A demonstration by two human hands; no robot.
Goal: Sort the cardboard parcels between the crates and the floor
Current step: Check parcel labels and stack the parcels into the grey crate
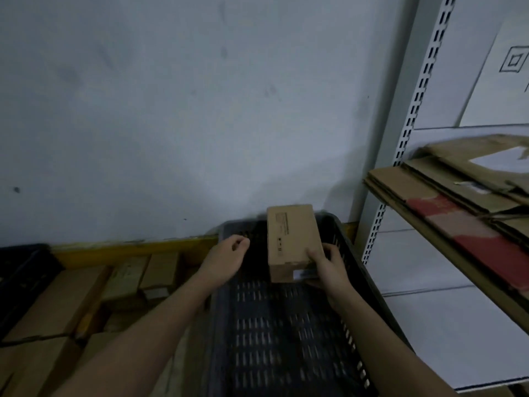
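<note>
A dark crate (286, 333) with a slotted floor stands in the middle, its far end close to the grey wall (171, 110). To its left, many brown parcels (71, 305) lie together on the floor, and the corner of another crate (20, 279) shows at the far left edge. To the right stands a white rack (412, 118); flat cardboard sheets (458, 196) lie on its shelf and stick out over the right side of the crate. White boxes (429, 325) fill the space under this shelf.

The right hand (326, 270) grips one parcel (292, 242) by its near right corner, fingers curled over the top face, above the far part of the crate. The left hand (229, 259) is just left of this parcel, not touching it; its fingers are curled and hold nothing.
</note>
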